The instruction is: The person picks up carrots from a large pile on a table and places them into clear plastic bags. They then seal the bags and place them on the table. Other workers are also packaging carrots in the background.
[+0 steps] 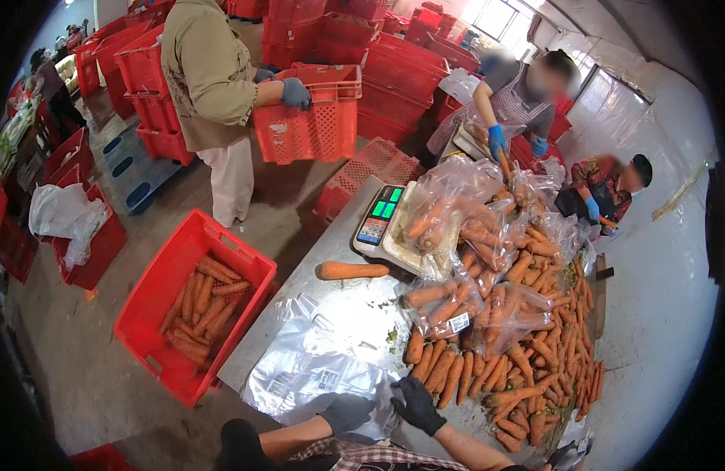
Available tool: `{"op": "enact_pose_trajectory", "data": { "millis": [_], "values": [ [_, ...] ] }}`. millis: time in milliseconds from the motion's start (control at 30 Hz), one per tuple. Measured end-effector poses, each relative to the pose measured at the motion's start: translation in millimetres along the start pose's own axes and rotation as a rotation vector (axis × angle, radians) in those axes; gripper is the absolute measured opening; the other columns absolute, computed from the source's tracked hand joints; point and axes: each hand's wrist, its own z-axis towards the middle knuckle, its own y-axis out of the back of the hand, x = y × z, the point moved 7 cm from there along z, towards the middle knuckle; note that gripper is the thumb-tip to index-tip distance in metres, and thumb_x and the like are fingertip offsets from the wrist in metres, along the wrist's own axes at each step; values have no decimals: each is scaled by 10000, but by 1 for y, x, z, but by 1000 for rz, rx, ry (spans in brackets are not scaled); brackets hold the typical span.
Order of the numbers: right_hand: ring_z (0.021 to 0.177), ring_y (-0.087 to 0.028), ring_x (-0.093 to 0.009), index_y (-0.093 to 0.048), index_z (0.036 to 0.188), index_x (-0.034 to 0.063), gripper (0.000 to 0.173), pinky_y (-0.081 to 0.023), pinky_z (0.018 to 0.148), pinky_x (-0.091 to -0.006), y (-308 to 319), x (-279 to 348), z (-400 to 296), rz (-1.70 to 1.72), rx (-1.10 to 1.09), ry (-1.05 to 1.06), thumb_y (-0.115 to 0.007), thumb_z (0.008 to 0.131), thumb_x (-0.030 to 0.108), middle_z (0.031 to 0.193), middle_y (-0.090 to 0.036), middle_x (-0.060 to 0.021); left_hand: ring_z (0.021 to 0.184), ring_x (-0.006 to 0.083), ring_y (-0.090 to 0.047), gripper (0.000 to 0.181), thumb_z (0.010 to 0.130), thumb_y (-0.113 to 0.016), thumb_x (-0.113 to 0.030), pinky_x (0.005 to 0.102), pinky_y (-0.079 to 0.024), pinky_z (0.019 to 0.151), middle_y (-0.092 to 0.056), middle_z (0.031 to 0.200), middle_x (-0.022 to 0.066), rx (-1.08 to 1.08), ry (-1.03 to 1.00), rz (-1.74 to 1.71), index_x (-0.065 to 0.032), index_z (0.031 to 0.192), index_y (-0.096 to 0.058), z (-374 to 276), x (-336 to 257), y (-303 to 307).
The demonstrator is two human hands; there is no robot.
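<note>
Both my hands wear dark gloves at the near edge of a metal table (292,282). My left hand (346,413) lies at a stack of clear plastic bags (306,359) bearing printed labels; its fingers are partly hidden. Just to the right, my right hand (418,405) touches the edge of a plastic bag, its grip unclear. Beside it spreads a large heap of loose carrots (515,377). Bags filled with carrots (445,300) rest on the heap. A digital scale (379,221) with lit displays stands farther back, a bag of carrots on its pan. One single carrot (352,271) lies before the scale.
A red plastic crate (147,300) with carrots stands on the floor at the left. A person holds another red crate (306,126) beyond the table. Two co-workers with blue gloves handle carrots at the far right. Stacked red crates (398,82) fill the back.
</note>
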Motion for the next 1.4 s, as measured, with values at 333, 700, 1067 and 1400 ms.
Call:
{"op": "enact_pose_trajectory", "data": {
  "millis": [333, 700, 1067, 1400],
  "values": [
    [830, -559, -300, -557, 968, 90, 455, -464, 679, -406, -76, -15, -23, -309, 176, -63, -660, 695, 439, 923, -547, -110, 798, 275, -562, 331, 561, -723, -220, 409, -433, 667, -556, 797, 118, -192, 165, 201, -65, 800, -556, -19, 47, 16],
    [781, -550, -296, -623, 815, 91, 279, -438, 676, -384, -88, -51, -22, 30, 124, -137, -642, 742, 359, 779, -550, -121, 717, 220, -547, 160, 796, -518, -279, 347, -443, 615, -534, 768, 40, -289, -377, 248, -166, 880, -594, -27, 62, 11],
    [776, -543, -300, -596, 811, 89, 264, -435, 663, -384, -85, -41, -15, 13, 121, -195, -668, 722, 327, 817, -542, -102, 786, 222, -524, 135, 777, -521, -270, 363, -418, 653, -519, 809, 42, -351, -307, 305, -154, 827, -570, -26, 61, 17],
    [802, -547, -296, -590, 792, 104, 252, -442, 690, -389, -90, -47, -25, -41, 80, -200, -640, 732, 343, 821, -550, -110, 799, 245, -523, 125, 761, -522, -249, 386, -419, 670, -524, 800, 63, -262, -202, 476, -139, 812, -552, -19, 59, 6]
  ]
}}
